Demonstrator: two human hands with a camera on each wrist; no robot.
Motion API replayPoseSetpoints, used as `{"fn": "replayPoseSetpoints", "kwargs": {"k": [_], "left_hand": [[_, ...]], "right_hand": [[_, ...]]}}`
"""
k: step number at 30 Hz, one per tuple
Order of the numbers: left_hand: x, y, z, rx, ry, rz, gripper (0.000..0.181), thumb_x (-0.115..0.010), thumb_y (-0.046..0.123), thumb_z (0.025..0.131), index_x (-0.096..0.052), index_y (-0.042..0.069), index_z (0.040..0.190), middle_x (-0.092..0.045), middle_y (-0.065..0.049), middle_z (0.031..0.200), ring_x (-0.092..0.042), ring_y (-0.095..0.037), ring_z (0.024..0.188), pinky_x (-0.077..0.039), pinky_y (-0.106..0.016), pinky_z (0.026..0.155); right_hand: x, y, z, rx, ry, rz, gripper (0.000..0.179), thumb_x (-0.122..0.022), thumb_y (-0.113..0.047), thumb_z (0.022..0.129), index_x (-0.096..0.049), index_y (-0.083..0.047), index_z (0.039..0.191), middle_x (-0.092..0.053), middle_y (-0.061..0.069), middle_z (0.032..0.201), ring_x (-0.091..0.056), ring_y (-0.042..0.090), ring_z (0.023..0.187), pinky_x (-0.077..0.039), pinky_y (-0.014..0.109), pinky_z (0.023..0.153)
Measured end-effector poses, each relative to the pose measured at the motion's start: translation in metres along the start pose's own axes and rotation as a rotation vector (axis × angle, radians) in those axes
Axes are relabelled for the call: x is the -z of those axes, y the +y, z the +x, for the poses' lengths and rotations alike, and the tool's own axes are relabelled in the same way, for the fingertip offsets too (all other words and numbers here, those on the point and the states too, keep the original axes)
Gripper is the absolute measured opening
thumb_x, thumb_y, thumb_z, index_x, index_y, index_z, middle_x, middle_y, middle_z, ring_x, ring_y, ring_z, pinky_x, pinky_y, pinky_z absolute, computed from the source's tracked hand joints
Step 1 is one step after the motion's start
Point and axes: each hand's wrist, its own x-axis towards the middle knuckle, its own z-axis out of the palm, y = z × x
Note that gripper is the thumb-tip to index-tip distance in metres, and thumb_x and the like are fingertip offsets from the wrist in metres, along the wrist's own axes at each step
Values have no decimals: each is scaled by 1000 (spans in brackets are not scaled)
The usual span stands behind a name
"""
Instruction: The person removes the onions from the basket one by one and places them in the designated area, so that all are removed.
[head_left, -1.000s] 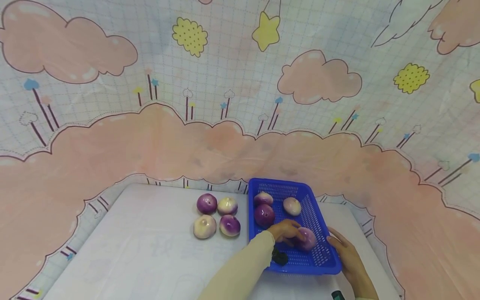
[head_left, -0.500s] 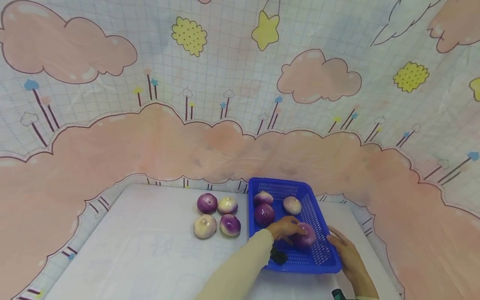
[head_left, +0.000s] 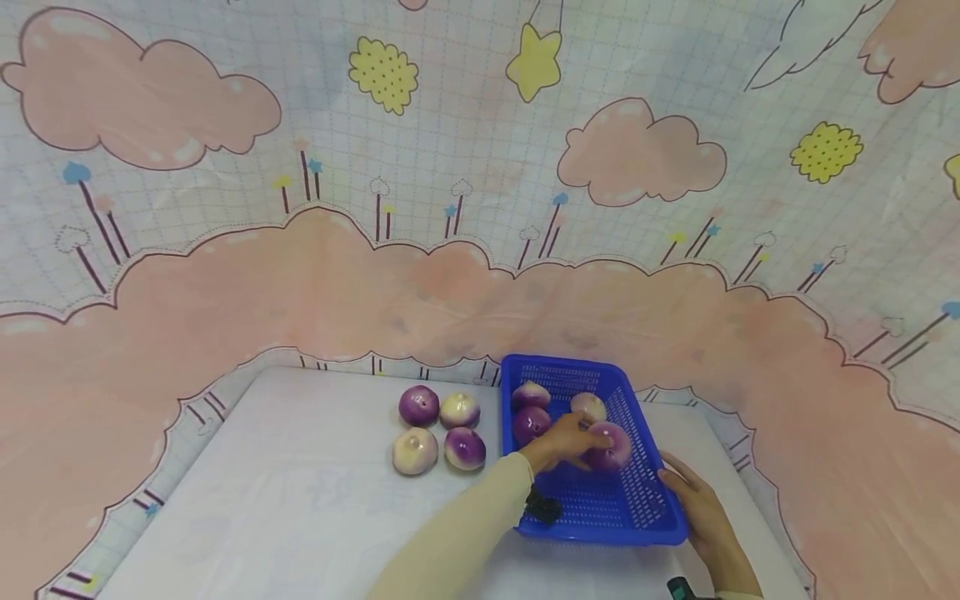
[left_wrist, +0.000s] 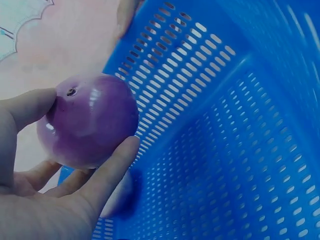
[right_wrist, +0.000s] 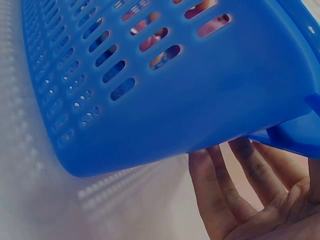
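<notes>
My left hand (head_left: 561, 440) is inside the blue basket (head_left: 626, 533), holding a purple onion (head_left: 615, 450) by its sides. In the left wrist view, the thumb and fingertips press against this onion (left_wrist: 95, 117), which is raised near the perforated wall. A pale onion (left_wrist: 117, 197) shows below it, partly hidden by the fingers. My right hand (head_left: 701, 512) holds the basket's right rim from outside. The right wrist view shows its fingers (right_wrist: 205, 175) under the rim, tips partly hidden. Inside the basket are two purplish onions at the left and a pale onion (head_left: 588, 406) at the back.
Several purple and cream onions (head_left: 415, 451) sit grouped on the white table (head_left: 300, 500) left of the basket. A cloud-patterned cloth (head_left: 450, 300) rises behind the table. Black devices are worn at both wrists, the left one (head_left: 543, 507) over the basket's front.
My left hand has lifted the purple onion off its place and carried it toward the back of the basket, closer to the pale onion. My right hand stays at the basket's right rim.
</notes>
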Motion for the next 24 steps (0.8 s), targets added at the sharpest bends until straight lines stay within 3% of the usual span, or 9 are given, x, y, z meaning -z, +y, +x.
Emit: {"fn": "replayPoseSetpoints", "kwargs": {"k": [7, 11, 18, 24], "left_hand": [[13, 9, -10, -111, 4, -3, 52, -75, 21, 87, -53, 8, 131, -62, -14, 123, -68, -29, 103, -62, -44, 72], [22, 13, -15, -130, 18, 13, 61, -77, 29, 85, -50, 10, 136, -60, -14, 129, -69, -28, 104, -62, -40, 75], [34, 19, -25, -177, 37, -28, 48, -76, 24, 86, -55, 9, 126, -59, -13, 120, -70, -22, 92, -62, -37, 74], [43, 25, -35, -218, 35, -46, 49, -76, 25, 86, -52, 10, 127, -57, -13, 126, -70, -23, 100, -62, -37, 78]], "right_hand": [[0, 2, 1, -8, -7, -14, 69, -57, -46, 97, -30, -20, 155, -41, 19, 153, -63, 14, 110, -57, 37, 91], [0, 1, 2, -17, -4, -21, 71, -57, -49, 96, -30, -22, 155, -37, 20, 155, -63, 14, 111, -57, 38, 92], [0, 2, 2, -15, -12, -13, 72, -58, -48, 95, -29, -20, 155, -35, 22, 156, -63, 16, 112, -57, 40, 93], [0, 2, 3, -31, -9, -6, 72, -58, -49, 95, -29, -22, 155, -35, 22, 156, -64, 17, 111, -57, 41, 92]]}}
